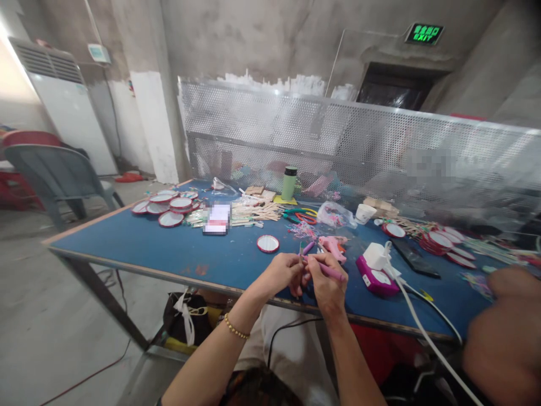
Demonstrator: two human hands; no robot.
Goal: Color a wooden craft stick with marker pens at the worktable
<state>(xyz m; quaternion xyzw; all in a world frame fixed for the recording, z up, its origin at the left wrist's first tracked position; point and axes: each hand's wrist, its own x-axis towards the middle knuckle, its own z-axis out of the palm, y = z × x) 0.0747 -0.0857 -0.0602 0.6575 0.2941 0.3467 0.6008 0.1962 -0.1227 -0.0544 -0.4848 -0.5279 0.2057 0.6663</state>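
My right hand (328, 286) is closed around a pink pen-shaped tool (332, 272), its rear end pointing right. My left hand (284, 274) is pinched close against the right one, above the table's front edge. A small greenish piece (301, 248) shows at the left fingertips; what exactly those fingers hold is too small to name. Just beyond the hands lie a short purple stick-like piece (309, 247) and a pink glue gun (333, 247). A round white disc with a red rim (267, 243) rests flat on the blue table (169, 254), left of them.
More red-rimmed discs (171, 219) pile up at left and right. Behind are wooden sticks (264, 210), pliers (301, 215), a phone (217, 219) and a green bottle (289, 183). A purple power strip (378, 276) with white cables stands right, near another person's arm (502, 338).
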